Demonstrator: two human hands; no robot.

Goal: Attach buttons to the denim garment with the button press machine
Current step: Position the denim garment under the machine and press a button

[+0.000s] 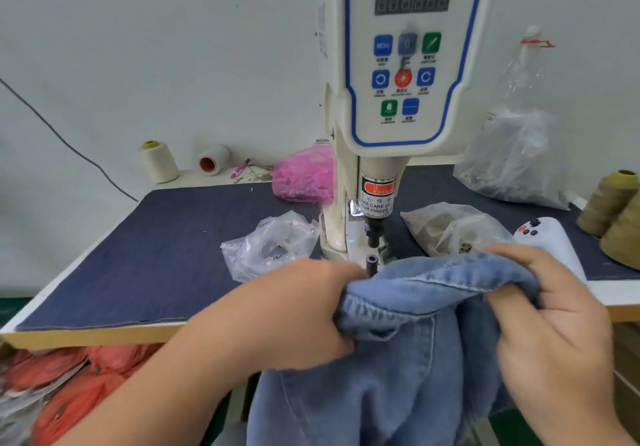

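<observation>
- Denim garment point(415, 341): I hold it bunched at the front edge of the table point(138, 255), its stitched hem raised just in front of the lower die point(371, 261) of the button press machine point(398, 99); most of the cloth hangs below the table edge.
- Left hand point(294, 310): my fingers are curled round the left fold of the hem, gripping it, close beside the lower die.
- Right hand point(554, 314): thumb and fingers pinch the right part of the hem, near a clear bag point(450, 227) of small parts; whether those are buttons I cannot tell.
- Upper punch point(373, 231): raised, well apart from the die, with nothing between them yet.
- Step in hand, as I judge it: bringing the hem over the die.
- To do it well: I should draw the hem flat and taut between both hands, lay a single layer squarely on the die, and keep every fingertip outside the punch path, as the warning label point(377, 196) asks.
- Risk: a folded hem would give a crooked set.
</observation>
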